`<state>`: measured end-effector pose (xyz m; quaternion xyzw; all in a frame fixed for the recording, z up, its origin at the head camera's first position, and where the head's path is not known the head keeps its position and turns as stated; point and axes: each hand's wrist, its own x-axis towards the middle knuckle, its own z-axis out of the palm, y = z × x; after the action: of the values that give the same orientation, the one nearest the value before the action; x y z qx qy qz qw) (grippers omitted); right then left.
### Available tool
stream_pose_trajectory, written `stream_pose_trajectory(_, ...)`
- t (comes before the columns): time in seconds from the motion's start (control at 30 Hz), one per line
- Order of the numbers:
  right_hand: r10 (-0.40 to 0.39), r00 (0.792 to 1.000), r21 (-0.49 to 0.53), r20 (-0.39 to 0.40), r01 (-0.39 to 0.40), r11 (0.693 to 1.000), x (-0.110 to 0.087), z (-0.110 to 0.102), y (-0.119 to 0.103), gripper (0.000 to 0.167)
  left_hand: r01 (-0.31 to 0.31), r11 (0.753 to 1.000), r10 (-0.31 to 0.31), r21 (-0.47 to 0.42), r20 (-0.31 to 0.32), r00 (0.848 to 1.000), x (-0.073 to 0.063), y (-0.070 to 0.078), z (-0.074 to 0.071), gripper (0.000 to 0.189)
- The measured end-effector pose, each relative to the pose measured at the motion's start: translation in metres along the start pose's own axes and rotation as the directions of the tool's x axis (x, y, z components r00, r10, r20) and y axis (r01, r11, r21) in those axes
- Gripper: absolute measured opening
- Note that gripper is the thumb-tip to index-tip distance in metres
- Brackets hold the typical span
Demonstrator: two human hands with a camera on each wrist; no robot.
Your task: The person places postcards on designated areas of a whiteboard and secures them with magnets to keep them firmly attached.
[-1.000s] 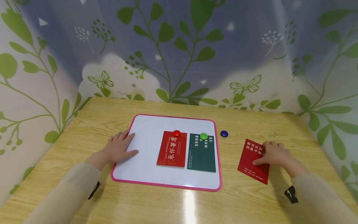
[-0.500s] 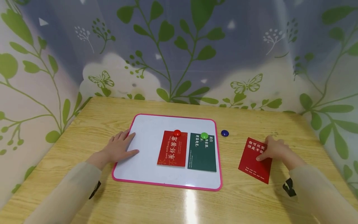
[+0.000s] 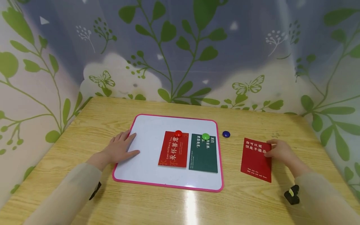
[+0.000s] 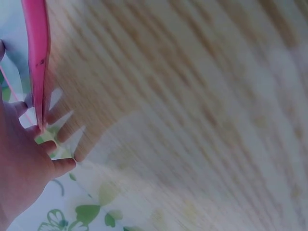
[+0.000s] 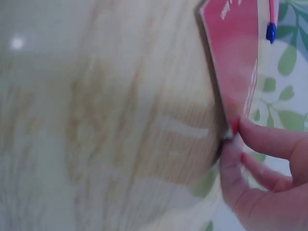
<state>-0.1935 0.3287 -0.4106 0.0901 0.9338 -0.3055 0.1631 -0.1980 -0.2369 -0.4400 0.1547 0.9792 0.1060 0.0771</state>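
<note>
My left hand [image 3: 119, 149] rests with spread fingers over the left edge of a pink-rimmed whiteboard [image 3: 146, 134]. In the left wrist view, that hand [image 4: 24, 163] lies along the pink rim [image 4: 38, 57]. To the board's right, my right hand [image 3: 282, 153] pinches the right edge of a red card [image 3: 256, 162] with white lettering. The right wrist view shows thumb and fingers of that hand [image 5: 264, 168] closed on the card's edge [image 5: 233, 62]. On the board lie another red card [image 3: 181, 153], under a red round magnet [image 3: 178, 133], and a green card [image 3: 203, 157], under a green magnet [image 3: 205, 137].
A dark blue round magnet [image 3: 226, 134] sits on the wooden table [image 3: 135, 206], just right of the board. A patterned curtain with leaves and butterflies [image 3: 180, 62] stands behind the table and along both sides.
My right hand has shifted from lying over the red card to pinching its right edge, and the card has turned slightly straighter. The left hand and the board stay put.
</note>
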Motion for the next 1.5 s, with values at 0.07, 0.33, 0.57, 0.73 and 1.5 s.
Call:
stream_pose_trajectory(0.07, -0.014, 1.0, 0.087, 0.002, 0.014, 0.996, 0.001, -0.002, 0.005, 0.062, 0.003, 1.0, -0.003, -0.004, 0.001, 1.0, -0.001, 0.0, -0.001, 0.077)
stream_pose_trajectory(0.33, -0.084, 0.992, 0.286, 0.09, 0.055, 0.957, 0.004, -0.009, 0.013, 0.061, 0.004, 1.0, -0.004, -0.014, 0.006, 1.0, -0.004, 0.002, -0.003, 0.077)
stream_pose_trajectory(0.57, -0.127, 0.983, 0.319, 0.13, 0.08, 0.945, 0.001, -0.009, -0.006, 0.063, 0.009, 1.0, -0.009, -0.009, 0.004, 1.0, -0.005, 0.0, -0.004, 0.079)
stream_pose_trajectory(0.73, -0.16, 0.976, 0.372, 0.151, 0.094, 0.924, 0.001, -0.005, -0.022, 0.063, 0.026, 1.0, -0.026, 0.001, 0.018, 0.999, -0.005, -0.002, -0.006, 0.083)
stream_pose_trajectory(1.5, -0.197, 0.956, 0.581, 0.218, 0.035, 0.813, 0.013, 0.052, -0.152, 0.057, 0.076, 0.991, -0.072, -0.112, 0.04, 0.997, -0.009, -0.004, -0.006, 0.082)
